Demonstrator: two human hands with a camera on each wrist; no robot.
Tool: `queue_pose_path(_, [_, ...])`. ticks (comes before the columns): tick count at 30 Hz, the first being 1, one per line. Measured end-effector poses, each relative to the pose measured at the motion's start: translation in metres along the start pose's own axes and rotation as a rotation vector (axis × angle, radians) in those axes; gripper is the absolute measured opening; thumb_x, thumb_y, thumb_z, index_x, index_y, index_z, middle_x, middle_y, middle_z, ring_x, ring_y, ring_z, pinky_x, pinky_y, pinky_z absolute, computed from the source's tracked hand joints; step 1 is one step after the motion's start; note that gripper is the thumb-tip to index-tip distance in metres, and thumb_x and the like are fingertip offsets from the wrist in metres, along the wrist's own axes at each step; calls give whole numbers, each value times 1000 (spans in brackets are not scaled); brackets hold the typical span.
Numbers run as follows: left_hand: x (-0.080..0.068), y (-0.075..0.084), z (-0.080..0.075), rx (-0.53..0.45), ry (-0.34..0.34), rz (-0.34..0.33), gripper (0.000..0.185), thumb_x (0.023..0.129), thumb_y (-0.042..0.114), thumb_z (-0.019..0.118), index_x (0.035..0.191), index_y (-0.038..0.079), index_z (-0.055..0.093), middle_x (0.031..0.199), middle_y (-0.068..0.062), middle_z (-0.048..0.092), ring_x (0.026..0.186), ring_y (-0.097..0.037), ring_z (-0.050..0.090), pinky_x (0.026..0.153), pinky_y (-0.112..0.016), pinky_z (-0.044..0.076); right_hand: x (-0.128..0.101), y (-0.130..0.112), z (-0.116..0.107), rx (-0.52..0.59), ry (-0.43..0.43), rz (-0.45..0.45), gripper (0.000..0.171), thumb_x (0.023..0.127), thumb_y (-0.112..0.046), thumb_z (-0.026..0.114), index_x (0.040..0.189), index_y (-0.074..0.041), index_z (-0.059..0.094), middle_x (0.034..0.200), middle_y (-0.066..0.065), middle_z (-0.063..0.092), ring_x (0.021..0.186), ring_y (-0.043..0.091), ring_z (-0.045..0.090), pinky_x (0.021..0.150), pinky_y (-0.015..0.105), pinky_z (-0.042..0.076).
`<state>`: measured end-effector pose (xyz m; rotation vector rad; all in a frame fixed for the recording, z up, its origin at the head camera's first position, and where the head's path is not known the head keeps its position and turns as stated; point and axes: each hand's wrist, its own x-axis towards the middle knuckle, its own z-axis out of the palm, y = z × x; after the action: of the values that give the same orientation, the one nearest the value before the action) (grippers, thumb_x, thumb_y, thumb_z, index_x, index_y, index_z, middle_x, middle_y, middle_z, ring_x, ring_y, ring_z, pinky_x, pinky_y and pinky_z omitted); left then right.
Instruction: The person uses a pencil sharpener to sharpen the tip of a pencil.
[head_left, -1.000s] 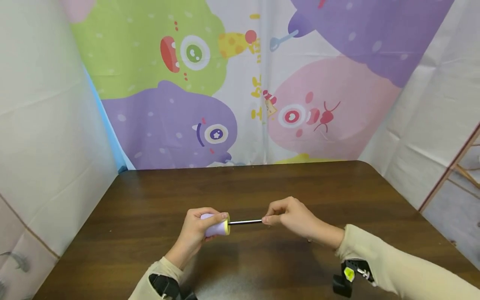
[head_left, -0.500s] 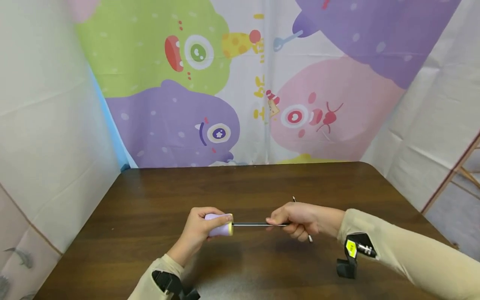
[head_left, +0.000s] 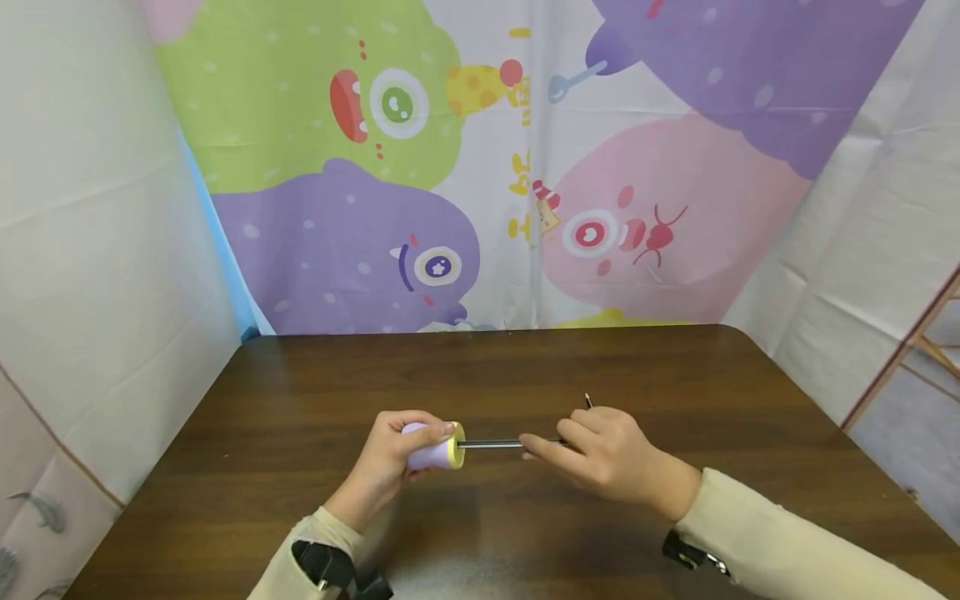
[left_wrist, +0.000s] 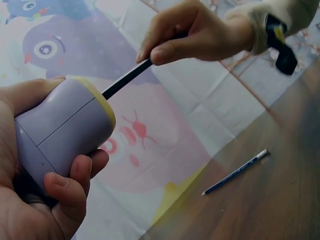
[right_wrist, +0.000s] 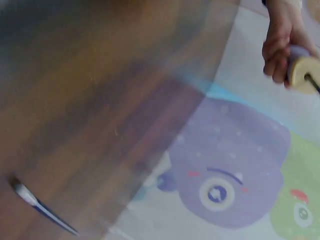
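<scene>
Above the desk (head_left: pixel 300 400), my left hand (head_left: pixel 390 462) gripped the sharpener (head_left: pixel 435 450) while my right hand (head_left: pixel 600 454) pinched the pencil (head_left: pixel 495 444) in its mouth; keeping it straight seemed wise.

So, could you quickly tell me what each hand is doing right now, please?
Left hand: grips the sharpener.
Right hand: pinches the pencil that sticks out of the sharpener.

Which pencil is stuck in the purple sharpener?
The dark pencil that the right hand pinches: its end goes into the sharpener, which the left hand grips. The other pencil lies loose on the table.
</scene>
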<state>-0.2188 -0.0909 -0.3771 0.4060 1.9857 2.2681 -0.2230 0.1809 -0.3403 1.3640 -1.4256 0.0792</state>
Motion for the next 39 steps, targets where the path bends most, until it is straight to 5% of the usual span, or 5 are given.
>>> queue_pose_path(7, [-1,2,2,11,45,6,18,80,5,71,68,17,74,69,-7,62,47,-11,54,37,-20,33,-1,-3,10,-30,59,45,27,101,-24,60,85,-8,75,54,-6,45,41,5,34,38,15,27])
queue_pose_path(18, [0,4,2,89,89,22,19,78,6,77,78,-11,68,72,-9,62,54,-13,56,38,-21,37,7,-1,0,1147,-628,1350,25,98,-21,64,83,-1,71,53,-10,38,47,3,23,44,22,21])
queue_pose_path(22, [0,4,2,124,63,32,25,79,6,77,84,-17,67,73,-9,63,58,-15,60,42,-23,46,5,17,1,1457,-818,1661,32,100,-24,60,99,7,67,48,-6,27,42,6,14,40,23,14])
queue_pose_path(31, [-2,-1,-2,265,-7,169,17,75,1,81,83,-11,72,74,-12,68,61,-14,59,49,-26,51,-8,24,1,1663,-1053,1763,32,105,-33,48,90,-7,57,50,-6,21,42,7,13,42,24,13])
queue_pose_path(39, [-1,-2,-4,210,13,106,21,77,1,78,87,-15,69,71,-8,64,54,-10,53,38,-21,38,-17,29,-14,1613,-967,1696,32,104,-31,52,91,-4,60,49,-7,24,41,6,15,40,22,14])
